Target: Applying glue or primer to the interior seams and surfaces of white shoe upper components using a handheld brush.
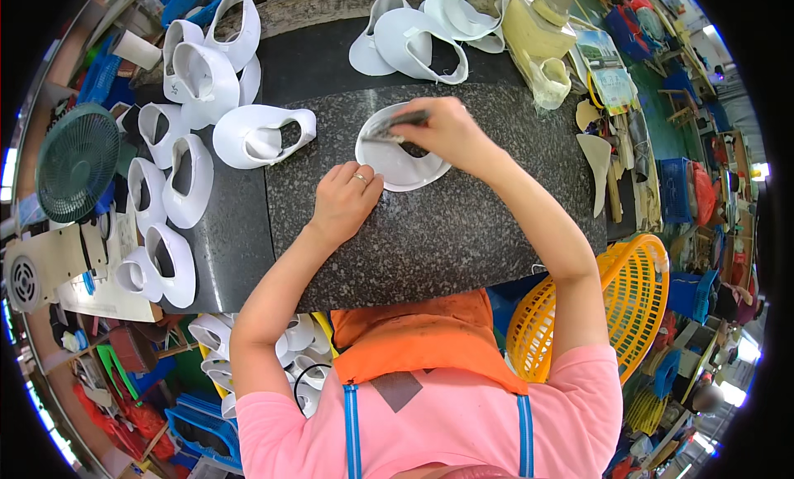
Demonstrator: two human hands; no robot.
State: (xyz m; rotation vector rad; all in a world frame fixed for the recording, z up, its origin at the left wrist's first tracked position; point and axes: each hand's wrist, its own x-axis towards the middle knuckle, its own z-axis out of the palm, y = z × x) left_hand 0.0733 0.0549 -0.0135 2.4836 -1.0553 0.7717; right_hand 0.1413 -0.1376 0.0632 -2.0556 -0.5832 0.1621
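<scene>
A white shoe upper [392, 166] lies on the dark speckled stone slab in front of me. My left hand [346, 200] has its fingers closed at the upper's near left edge; a ring shows on one finger. Over the far side of the upper, my right hand [447, 133] grips a dark flat tool [400, 124], smeared by motion, so its exact kind cannot be made out. The tool's lower end is at the inside of the upper. Just left of it rests another white shoe upper [248, 140].
Several white uppers [178, 190] stand along the left, more [413, 45] at the back. A yellowish crusted container [542, 45] is at back right. A green fan [78, 162] stands left, a yellow basket [633, 297] right. More uppers [217, 334] sit below the slab's left edge.
</scene>
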